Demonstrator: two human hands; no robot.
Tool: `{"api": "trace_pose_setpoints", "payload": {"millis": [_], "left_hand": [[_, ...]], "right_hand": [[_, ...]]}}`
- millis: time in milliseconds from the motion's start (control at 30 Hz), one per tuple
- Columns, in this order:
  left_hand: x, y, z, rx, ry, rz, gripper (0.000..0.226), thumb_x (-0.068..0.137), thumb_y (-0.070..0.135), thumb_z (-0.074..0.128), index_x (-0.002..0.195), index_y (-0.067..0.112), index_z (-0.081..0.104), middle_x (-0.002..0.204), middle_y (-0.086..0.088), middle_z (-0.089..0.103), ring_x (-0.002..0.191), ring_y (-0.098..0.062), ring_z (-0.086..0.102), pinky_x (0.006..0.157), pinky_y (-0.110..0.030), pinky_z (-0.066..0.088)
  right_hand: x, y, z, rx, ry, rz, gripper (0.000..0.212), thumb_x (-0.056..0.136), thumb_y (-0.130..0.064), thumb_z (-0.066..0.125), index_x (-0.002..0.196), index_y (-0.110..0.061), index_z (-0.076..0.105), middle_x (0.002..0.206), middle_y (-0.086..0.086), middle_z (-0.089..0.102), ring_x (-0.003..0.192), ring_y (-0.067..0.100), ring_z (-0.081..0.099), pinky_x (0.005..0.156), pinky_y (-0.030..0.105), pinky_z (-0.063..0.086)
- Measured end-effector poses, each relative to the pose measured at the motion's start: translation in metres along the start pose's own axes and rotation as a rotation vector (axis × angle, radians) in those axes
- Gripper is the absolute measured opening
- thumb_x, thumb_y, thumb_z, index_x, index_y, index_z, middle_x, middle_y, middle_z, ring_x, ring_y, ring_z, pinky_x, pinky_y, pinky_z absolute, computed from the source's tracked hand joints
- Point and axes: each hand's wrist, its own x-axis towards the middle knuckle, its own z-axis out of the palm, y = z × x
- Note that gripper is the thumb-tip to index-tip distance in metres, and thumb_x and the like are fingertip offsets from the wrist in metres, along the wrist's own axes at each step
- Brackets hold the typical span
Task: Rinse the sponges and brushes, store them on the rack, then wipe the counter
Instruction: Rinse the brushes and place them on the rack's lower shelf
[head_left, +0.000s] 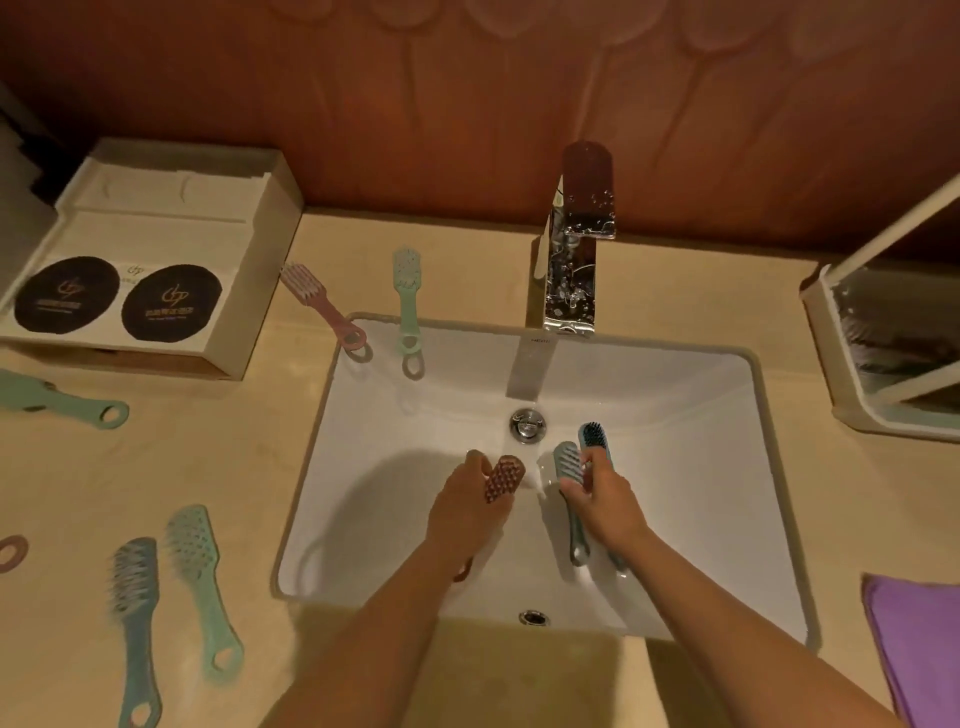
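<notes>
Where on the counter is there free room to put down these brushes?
Bare counter lies between the faucet and the rack, and at the right between rack and purple cloth. Left of the sink is crowded: loose brushes lie around the tray.

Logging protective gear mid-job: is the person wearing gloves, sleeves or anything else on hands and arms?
No gloves: the left hand and right hand are bare. The left forearm and right forearm are bare too; no sleeve, watch, bracelet or ring shows.

A faucet (571, 249) is standing beyond the right hand (602, 501); a box (156, 234) is sitting well outside the left hand (465, 512)
</notes>
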Motion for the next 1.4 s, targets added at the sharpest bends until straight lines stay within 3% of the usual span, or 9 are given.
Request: {"api": "trace_pose_setpoints", "payload": {"millis": [167,300,367,500,667,833,967,1167,1400], "left_hand": [[-0.016,0.028,-0.015,-0.181,0.029,0.056,0.027,0.085,0.028,0.064,0.099,0.010,0.049,0.080,0.000,0.056,0.072,-0.020,0.053,0.065,-0.027,0.043],[-0.032,0.059,-0.027,-0.270,0.011,0.116,0.026,0.084,0.028,0.066,0.099,0.017,0.047,0.085,0.004,0.053,0.071,-0.014,0.053,0.061,-0.021,0.043],[-0.038,0.074,-0.036,-0.341,-0.002,0.112,0.025,0.086,0.028,0.064,0.102,0.018,0.048,0.094,0.003,0.053,0.074,-0.013,0.055,0.061,-0.019,0.046],[-0.051,0.114,-0.043,-0.399,-0.034,0.180,0.024,0.088,0.033,0.059,0.107,0.022,0.049,0.108,-0.002,0.055,0.090,-0.018,0.060,0.077,-0.034,0.053],[-0.058,0.167,-0.036,-0.446,-0.039,0.251,0.014,0.088,0.027,0.060,0.098,0.024,0.051,0.105,-0.005,0.055,0.083,-0.018,0.059,0.068,-0.029,0.051],[-0.061,0.219,-0.013,-0.449,-0.074,0.338,0.016,0.083,0.027,0.066,0.094,0.025,0.054,0.097,-0.004,0.058,0.088,-0.022,0.060,0.072,-0.036,0.053],[-0.056,0.256,0.010,-0.401,-0.132,0.398,0.019,0.083,0.030,0.066,0.098,0.022,0.057,0.096,-0.003,0.060,0.090,-0.019,0.058,0.075,-0.033,0.052],[-0.038,0.293,0.046,-0.343,-0.208,0.459,0.021,0.083,0.027,0.066,0.097,0.012,0.061,0.087,-0.010,0.063,0.081,-0.026,0.061,0.076,-0.043,0.052],[-0.018,0.307,0.083,-0.303,-0.166,0.474,0.017,0.081,0.030,0.068,0.089,0.016,0.062,0.074,0.003,0.059,0.068,-0.011,0.053,0.063,-0.024,0.043]], "right_hand": [[-0.024,-0.016,-0.023,0.202,0.071,-0.062,0.030,0.089,-0.026,0.058,0.115,-0.018,0.045,0.100,0.005,0.059,0.085,0.021,0.058,0.079,0.038,0.050],[-0.041,-0.024,-0.053,0.346,0.144,-0.142,0.022,0.090,-0.024,0.058,0.110,-0.019,0.050,0.097,0.008,0.059,0.075,0.011,0.053,0.067,0.019,0.046],[-0.047,-0.027,-0.068,0.413,0.174,-0.170,0.024,0.090,-0.024,0.058,0.113,-0.019,0.053,0.102,0.005,0.062,0.083,0.014,0.059,0.074,0.026,0.052],[-0.067,-0.023,-0.109,0.513,0.231,-0.216,0.020,0.091,-0.023,0.057,0.111,-0.023,0.059,0.096,0.002,0.063,0.086,0.021,0.063,0.080,0.039,0.055],[-0.089,-0.010,-0.162,0.658,0.361,-0.228,0.016,0.090,-0.019,0.058,0.104,-0.023,0.065,0.091,-0.006,0.068,0.070,-0.005,0.062,0.067,0.015,0.052],[-0.099,0.021,-0.208,0.726,0.463,-0.180,0.017,0.089,-0.020,0.059,0.105,-0.025,0.064,0.087,-0.016,0.065,0.070,-0.008,0.062,0.061,0.005,0.048],[-0.097,0.056,-0.238,0.692,0.525,-0.106,0.025,0.089,-0.023,0.059,0.110,-0.013,0.068,0.092,0.001,0.069,0.075,0.006,0.060,0.059,0.009,0.047],[-0.080,0.109,-0.283,0.577,0.564,-0.065,0.023,0.087,-0.019,0.063,0.110,-0.016,0.067,0.095,-0.001,0.067,0.082,0.005,0.059,0.060,0.008,0.047],[-0.029,0.161,-0.328,0.176,0.561,-0.039,0.014,0.085,-0.017,0.065,0.099,-0.018,0.064,0.102,-0.002,0.063,0.096,0.015,0.055,0.080,0.031,0.043]]}}
